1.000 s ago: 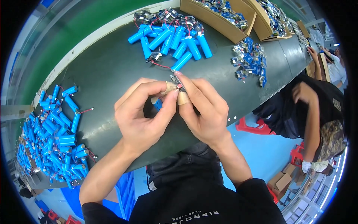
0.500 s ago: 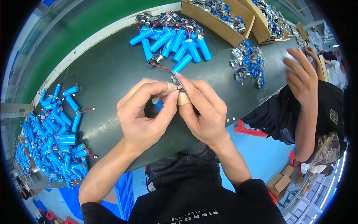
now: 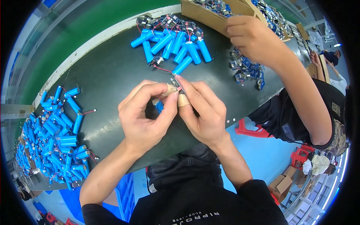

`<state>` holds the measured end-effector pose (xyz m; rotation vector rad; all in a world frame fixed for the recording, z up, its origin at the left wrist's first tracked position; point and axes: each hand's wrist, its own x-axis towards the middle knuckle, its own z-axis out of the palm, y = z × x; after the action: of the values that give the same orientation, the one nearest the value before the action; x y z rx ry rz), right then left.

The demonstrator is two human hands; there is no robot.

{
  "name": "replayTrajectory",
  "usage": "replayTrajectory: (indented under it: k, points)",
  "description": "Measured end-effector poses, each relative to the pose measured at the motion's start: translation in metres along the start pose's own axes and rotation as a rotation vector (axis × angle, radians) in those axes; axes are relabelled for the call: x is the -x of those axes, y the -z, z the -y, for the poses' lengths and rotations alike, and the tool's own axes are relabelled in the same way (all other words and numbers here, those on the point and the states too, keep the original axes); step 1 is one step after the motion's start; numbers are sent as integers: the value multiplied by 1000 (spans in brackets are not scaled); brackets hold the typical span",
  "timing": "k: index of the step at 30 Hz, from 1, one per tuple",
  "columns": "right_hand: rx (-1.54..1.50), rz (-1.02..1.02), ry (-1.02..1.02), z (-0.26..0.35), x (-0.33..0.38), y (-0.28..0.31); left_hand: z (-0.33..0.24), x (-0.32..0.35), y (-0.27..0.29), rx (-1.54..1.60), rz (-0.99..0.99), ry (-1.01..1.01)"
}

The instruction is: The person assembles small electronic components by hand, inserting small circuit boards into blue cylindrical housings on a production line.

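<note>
My two hands meet over the middle of the dark table. My right hand [image 3: 204, 112] pinches a small circuit board [image 3: 174, 81] between thumb and fingers. Thumb and forefinger of my left hand [image 3: 144, 112] press at a tiny red-and-white plug [image 3: 179, 89] against the board's edge; whether it is fully seated is hidden by the fingertips. A blue cylindrical battery [image 3: 159, 106] shows under my left hand, mostly covered by its fingers. Tan tape wraps fingertips on both hands. Just beyond them lies a wired battery [image 3: 182, 64] with a board [image 3: 156, 60] on its red lead.
Batteries wired to boards [image 3: 168, 39] lie at the far side. A large heap of blue batteries [image 3: 52, 138] covers the left. Loose blue boards [image 3: 247, 69] lie at right, before a cardboard box [image 3: 206, 17] of boards. A co-worker's hand [image 3: 251, 35] reaches over them.
The co-worker's hand has swung left, from the table's right edge to above the loose boards and the cardboard box. My own hands have barely shifted and keep the same pinch.
</note>
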<state>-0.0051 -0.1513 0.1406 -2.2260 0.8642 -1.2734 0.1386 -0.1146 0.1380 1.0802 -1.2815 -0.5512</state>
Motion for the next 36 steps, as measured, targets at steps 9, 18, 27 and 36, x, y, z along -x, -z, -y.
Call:
replayTrajectory:
  k: [9, 18, 27, 36]
  points:
    - [10, 4, 1, 0, 0, 1, 0, 0, -1, -18, -11, -20]
    - [51, 44, 48, -3, -1, -1, 2, 1, 3, -102, 9, -6]
    - [111, -43, 54, 4, -2, 0, -3, 0, -2, -13, -20, -20]
    - [62, -36, 6, 11, -6, 3, -10, 1, 3, 19, 24, 24]
